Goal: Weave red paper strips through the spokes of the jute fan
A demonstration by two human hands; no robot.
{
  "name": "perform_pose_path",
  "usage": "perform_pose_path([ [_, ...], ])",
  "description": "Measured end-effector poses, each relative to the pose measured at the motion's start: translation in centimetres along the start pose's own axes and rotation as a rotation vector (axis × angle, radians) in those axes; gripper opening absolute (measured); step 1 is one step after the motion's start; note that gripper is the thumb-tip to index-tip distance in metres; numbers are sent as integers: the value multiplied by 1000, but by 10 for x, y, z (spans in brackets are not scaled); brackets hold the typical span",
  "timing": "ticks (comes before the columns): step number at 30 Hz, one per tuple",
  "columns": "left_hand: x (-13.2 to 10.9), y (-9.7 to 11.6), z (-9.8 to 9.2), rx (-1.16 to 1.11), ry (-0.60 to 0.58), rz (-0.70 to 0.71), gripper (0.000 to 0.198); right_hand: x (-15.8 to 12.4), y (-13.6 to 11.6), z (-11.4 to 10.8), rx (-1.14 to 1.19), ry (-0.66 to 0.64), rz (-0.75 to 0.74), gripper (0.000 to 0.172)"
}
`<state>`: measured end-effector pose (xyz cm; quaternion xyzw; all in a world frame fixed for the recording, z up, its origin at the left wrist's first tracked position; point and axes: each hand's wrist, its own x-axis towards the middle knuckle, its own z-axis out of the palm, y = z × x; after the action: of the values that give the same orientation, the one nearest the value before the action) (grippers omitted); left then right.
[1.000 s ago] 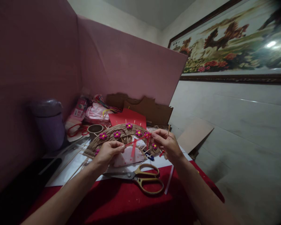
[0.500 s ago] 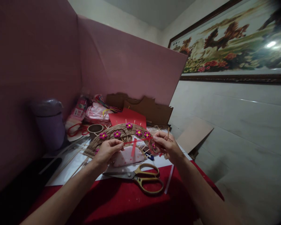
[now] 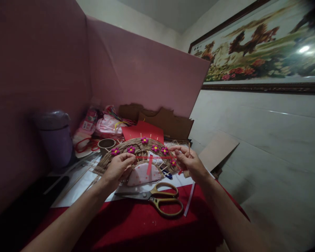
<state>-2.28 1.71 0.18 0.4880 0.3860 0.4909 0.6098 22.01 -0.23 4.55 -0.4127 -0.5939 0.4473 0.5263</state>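
My left hand (image 3: 117, 169) and my right hand (image 3: 189, 161) each pinch one end of a thin red strip (image 3: 157, 157), stretched level between them. A short red tail (image 3: 149, 169) hangs from its middle. Just behind the strip lies a brown woven twine arch (image 3: 123, 150) dotted with several pink flowers (image 3: 131, 149) and small wooden sticks. A pink-white dotted half-round piece (image 3: 140, 176) sits under the arch, below the strip.
Gold-handled scissors (image 3: 160, 200) lie on the red cloth (image 3: 136, 227) near my wrists. White paper (image 3: 76, 190), a small brown cup (image 3: 106, 144), a purple lidded container (image 3: 56, 138), red card (image 3: 143, 131), cardboard pieces (image 3: 168, 122) and pink panels (image 3: 147, 73) surround the work.
The red strip has gone from slanting to level and taut. My right hand has shifted slightly down and my left hand slightly up and left; both keep their pinch.
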Motion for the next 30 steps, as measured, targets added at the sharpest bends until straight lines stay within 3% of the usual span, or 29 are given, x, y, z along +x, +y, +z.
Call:
perform_pose_path([
  [2,0,1,1,107,44,58,23,1,1,-1,24,11,-15,39],
  [7,1,1,0,735,122,454,7,2,0,-5,39,23,-50,37],
  [10,0,-3,-2,966,90,487,10,4,-2,-8,49,34,-78,35],
  [14,-2,-5,-2,1017,55,492,13,5,-3,-12,17,59,-106,33],
  [18,-4,2,-2,908,21,525,14,3,-6,-19,-230,23,-150,31],
  [22,-5,12,-3,533,-3,287,2,3,-10,-28,-688,-89,-279,20],
  [24,-6,16,-3,283,-46,141,6,4,-11,-31,-872,-136,-353,19],
  [30,-9,21,-8,-184,-198,18,7,7,-6,-28,-1019,-164,-434,20],
])
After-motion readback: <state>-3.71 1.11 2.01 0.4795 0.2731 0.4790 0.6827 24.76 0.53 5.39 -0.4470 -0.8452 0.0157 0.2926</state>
